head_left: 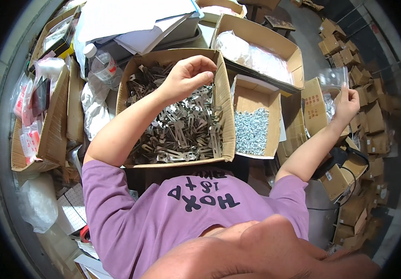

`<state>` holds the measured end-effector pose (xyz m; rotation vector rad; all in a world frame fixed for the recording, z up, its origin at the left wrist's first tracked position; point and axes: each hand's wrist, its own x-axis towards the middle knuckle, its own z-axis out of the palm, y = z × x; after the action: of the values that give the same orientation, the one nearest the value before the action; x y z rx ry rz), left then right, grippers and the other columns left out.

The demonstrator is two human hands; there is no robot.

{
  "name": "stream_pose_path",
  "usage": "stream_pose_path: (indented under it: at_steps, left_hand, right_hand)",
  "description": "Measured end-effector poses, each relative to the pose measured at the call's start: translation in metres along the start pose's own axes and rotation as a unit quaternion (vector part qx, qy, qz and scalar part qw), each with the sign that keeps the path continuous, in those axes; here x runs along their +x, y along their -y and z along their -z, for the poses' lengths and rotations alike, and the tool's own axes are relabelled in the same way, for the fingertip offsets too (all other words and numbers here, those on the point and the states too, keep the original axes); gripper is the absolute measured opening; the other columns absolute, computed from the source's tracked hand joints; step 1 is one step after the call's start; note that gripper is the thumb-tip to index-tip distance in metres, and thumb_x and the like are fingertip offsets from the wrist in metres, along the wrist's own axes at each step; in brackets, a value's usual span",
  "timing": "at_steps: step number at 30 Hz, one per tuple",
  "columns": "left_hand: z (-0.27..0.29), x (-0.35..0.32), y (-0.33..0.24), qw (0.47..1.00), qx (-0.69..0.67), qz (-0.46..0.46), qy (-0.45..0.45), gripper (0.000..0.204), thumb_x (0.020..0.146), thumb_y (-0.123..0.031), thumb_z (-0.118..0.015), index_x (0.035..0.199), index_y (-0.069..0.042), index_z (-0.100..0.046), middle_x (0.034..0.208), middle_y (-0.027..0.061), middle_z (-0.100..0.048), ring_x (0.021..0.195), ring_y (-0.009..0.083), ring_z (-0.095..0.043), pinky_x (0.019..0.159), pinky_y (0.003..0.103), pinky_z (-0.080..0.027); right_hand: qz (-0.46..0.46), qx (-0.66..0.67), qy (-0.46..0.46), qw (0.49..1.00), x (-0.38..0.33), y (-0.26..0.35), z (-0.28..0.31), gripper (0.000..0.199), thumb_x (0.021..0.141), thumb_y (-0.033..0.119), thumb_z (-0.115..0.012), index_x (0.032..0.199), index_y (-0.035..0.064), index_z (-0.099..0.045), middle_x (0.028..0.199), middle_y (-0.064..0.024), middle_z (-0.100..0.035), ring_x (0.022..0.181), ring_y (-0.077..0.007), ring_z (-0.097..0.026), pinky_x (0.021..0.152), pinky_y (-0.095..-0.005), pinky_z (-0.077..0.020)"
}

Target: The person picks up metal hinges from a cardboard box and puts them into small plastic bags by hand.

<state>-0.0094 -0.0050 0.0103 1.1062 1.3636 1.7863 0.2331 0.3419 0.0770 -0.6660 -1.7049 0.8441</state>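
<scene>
Clear bag (pixel 333 78) pinched in right grip (pixel 346 107), metal clips (pixel 181 132) beneath left grip (pixel 187 79)

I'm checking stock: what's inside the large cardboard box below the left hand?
The large cardboard box holds a heap of slotted metal pieces. The left hand and forearm cover part of it; anything beneath the top pieces is hidden, bottom included.

the flat metal clips (pixel 181 128) are silver-grey, the screws (pixel 252 132) bluish silver, the plastic bag (pixel 333 78) clear; the clip box (pixel 228 125) is tan, the t-shirt (pixel 156 228) purple with black lettering (pixel 192 203), the bottle cap (pixel 89 50) white.
</scene>
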Motion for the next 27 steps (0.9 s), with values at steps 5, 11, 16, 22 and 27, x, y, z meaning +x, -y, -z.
stream_pose_path:
  at_steps: [5,11,16,22,27]
  left_hand:
    - [0.000,0.002,0.008,0.997,0.053,0.033,0.035,0.024,0.089,-0.011,-0.059,0.110,0.000,-0.054,0.090,0.0011,-0.059,0.082,0.0065,-0.056,0.076,0.023,-0.047]
    - [0.009,0.002,0.019,0.994,0.086,0.047,0.039,0.024,0.089,-0.012,-0.059,0.109,0.000,-0.054,0.088,-0.0002,-0.058,0.081,0.0046,-0.054,0.074,0.021,-0.046]
    - [0.007,0.004,0.021,0.990,0.131,0.024,0.037,0.023,0.087,-0.012,-0.061,0.105,0.001,-0.056,0.078,-0.0005,-0.057,0.072,0.0048,-0.050,0.065,0.022,-0.043]
    - [0.007,0.004,0.016,0.986,0.156,0.008,0.062,0.024,0.088,-0.013,-0.061,0.106,0.001,-0.055,0.080,-0.0009,-0.056,0.075,0.0048,-0.051,0.067,0.021,-0.043]
    - [0.009,0.003,0.017,0.984,0.166,0.011,0.059,0.024,0.087,-0.013,-0.062,0.105,0.001,-0.055,0.080,0.0002,-0.057,0.075,0.0055,-0.051,0.068,0.022,-0.044]
  right_hand:
    - [0.061,-0.206,0.122,0.969,0.013,-0.025,-0.048,0.026,0.082,0.026,-0.068,0.082,0.0006,-0.065,0.066,-0.0031,-0.060,0.061,-0.0110,-0.052,0.057,-0.0268,-0.0430]
    - [-0.031,-0.455,0.496,0.739,0.003,-0.090,-0.158,0.036,0.075,0.033,-0.066,0.094,0.0028,-0.069,0.095,-0.0190,-0.066,0.086,-0.0282,-0.065,0.078,-0.0353,-0.0496]
    - [0.010,-0.530,0.516,0.672,0.002,-0.114,-0.172,0.032,0.069,0.020,-0.064,0.095,0.0016,-0.069,0.100,-0.0204,-0.065,0.092,-0.0328,-0.064,0.081,-0.0363,-0.0497]
    - [-0.056,-0.280,0.426,0.858,0.003,-0.118,-0.149,0.018,0.069,0.011,-0.065,0.081,-0.0018,-0.065,0.084,-0.0126,-0.068,0.071,-0.0217,-0.064,0.068,-0.0324,-0.0490]
    - [-0.138,0.000,0.346,0.928,-0.009,-0.090,-0.143,0.009,0.079,0.003,-0.060,0.087,0.0028,-0.055,0.075,-0.0055,-0.064,0.066,-0.0105,-0.060,0.058,-0.0225,-0.0440]
